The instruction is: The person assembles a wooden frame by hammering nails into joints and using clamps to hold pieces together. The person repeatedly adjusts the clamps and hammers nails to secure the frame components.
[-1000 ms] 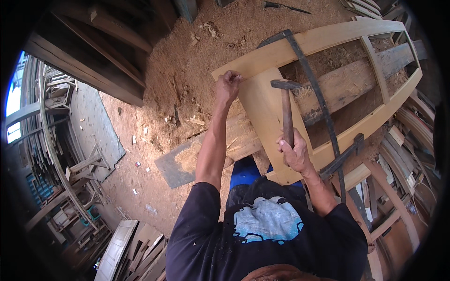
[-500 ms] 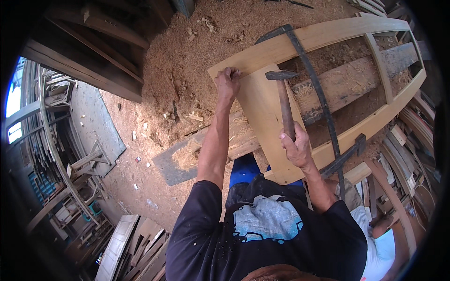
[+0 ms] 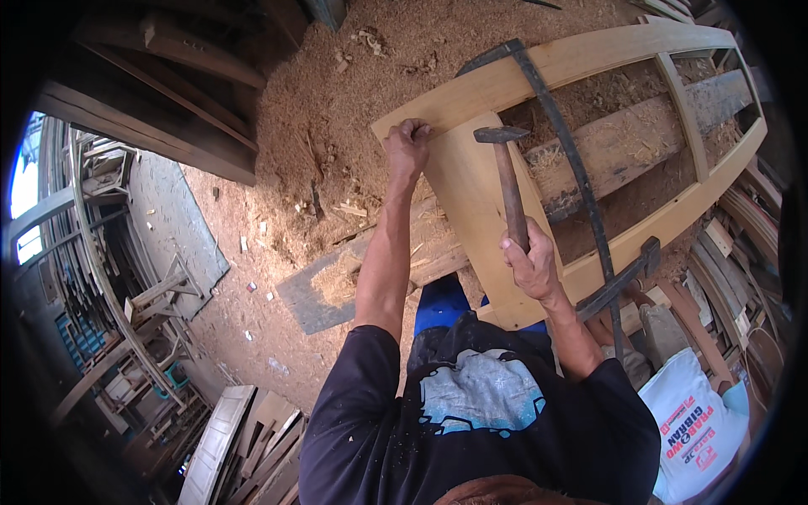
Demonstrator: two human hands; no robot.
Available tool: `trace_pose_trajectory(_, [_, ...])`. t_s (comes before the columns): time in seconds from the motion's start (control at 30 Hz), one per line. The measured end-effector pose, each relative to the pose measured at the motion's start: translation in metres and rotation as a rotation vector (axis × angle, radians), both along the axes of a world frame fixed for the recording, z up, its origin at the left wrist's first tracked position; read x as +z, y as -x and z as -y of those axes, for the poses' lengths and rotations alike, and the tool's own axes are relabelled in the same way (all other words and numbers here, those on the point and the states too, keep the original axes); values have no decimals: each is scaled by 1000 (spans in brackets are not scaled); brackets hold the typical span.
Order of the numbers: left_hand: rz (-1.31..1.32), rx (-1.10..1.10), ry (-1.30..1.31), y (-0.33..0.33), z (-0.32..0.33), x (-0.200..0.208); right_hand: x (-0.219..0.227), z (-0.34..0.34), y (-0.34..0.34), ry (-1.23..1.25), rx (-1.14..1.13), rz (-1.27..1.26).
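Note:
My right hand [image 3: 532, 263] is wrapped round the lower wooden handle of a hammer [image 3: 510, 187]. Its dark metal head is up, over the wide end board of a pale wooden frame [image 3: 471, 198]. At the frame's far left corner my left hand [image 3: 407, 145] rests on the wood, thumb and fingers pinched together. Whatever they may hold is too small to make out. A long dark bar clamp [image 3: 562, 135] spans the frame just right of the hammer, its jaws at the far and near rails.
Beneath the frame lies a worn plank [image 3: 623, 151] strewn with shavings. Sawdust [image 3: 337, 109] covers the ground beyond. Another person in a white shirt [image 3: 694, 421] is low at the right, close to stacked wood strips [image 3: 724, 269]. Scrap boards [image 3: 215, 433] lie at lower left.
The other person at the lower right has shifted, and more of the white shirt's back now shows. My hands, the hammer and the frame are almost where they were.

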State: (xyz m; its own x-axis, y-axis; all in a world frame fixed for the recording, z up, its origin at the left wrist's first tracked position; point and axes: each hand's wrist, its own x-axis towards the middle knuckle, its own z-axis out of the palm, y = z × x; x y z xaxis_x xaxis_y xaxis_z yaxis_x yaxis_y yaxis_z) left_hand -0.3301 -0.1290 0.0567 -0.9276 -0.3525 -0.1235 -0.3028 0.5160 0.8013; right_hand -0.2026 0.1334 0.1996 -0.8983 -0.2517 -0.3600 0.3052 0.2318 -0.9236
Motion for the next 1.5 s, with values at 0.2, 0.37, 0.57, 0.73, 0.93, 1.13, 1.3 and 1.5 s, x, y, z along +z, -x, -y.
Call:
trace_pose_trajectory(0.2, [-36,-22,86,-1,1,-14,-5,0,0,-11,18,-17])
trace_pose_trajectory(0.37, [-54,-23,77,0,-3,-19,-7,-1,5,-108,58,-9])
trace_pose_trajectory(0.57, [-109,-73,261,-4,-3,-18,-23,16,48,-408,193,-139])
trace_pose_trajectory(0.73, [-151,-102,259,-5,-5,-23,-36,31,60,-442,194,-422])
trace_pose_trajectory(0.93, [-172,-82,290,-5,-5,-23,-51,28,74,-598,321,-342])
trace_pose_trajectory(1.13, [-147,-86,250,-7,-5,-21,-60,30,71,-623,284,-412])
trace_pose_trajectory(1.3, [-203,17,145,-15,-3,-13,-44,31,72,-494,250,-457])
trace_pose_trajectory(1.5, [-71,766,-495,-60,-4,-30,-47,28,73,-563,238,-337])
